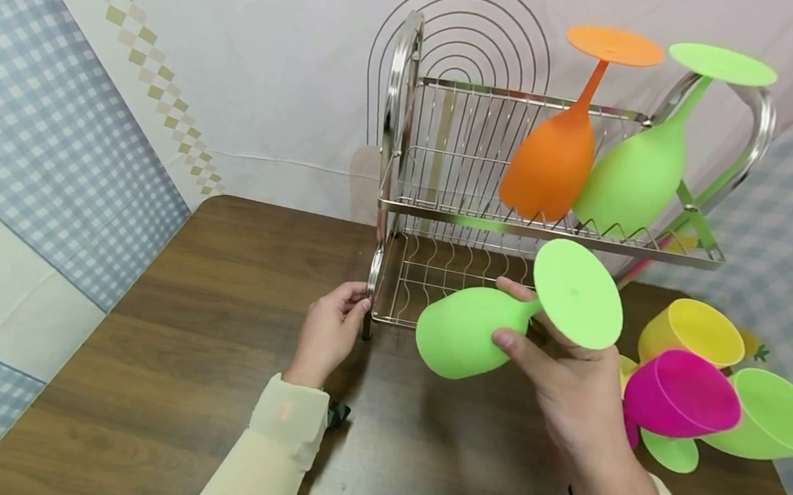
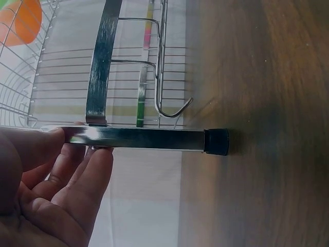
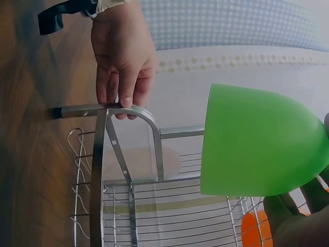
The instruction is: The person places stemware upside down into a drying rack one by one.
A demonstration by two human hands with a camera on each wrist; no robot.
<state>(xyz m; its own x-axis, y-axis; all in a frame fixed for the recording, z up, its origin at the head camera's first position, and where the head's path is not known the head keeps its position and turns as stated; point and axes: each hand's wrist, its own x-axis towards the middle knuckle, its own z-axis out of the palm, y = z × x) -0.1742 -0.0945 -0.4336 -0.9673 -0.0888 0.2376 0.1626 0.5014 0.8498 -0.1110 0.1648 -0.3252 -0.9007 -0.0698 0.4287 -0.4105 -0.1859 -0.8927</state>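
Observation:
My left hand [image 1: 330, 330] pinches the front left leg of a two-tier metal dish rack [image 1: 375, 273], fingers behind the tube and thumb in front, as the left wrist view shows. In my right hand [image 1: 578, 389] is a light green plastic goblet [image 1: 470, 332], gripped around the stem end of its bowl. The goblet is tilted, its bowl toward the left and its round base facing me, in front of the rack's lower tier. On the upper tier an orange goblet [image 1: 552, 163] and another green goblet [image 1: 636, 174] stand upside down, side by side.
Right of the rack, on the wooden table [image 1: 220, 326], a magenta goblet [image 1: 684, 394], a yellow goblet [image 1: 704, 329] and a green goblet [image 1: 771, 414] stand clustered by my right forearm. A white cloth [image 1: 298, 74] hangs behind the rack, and blue checked cloth [image 1: 65, 69] lines the left side.

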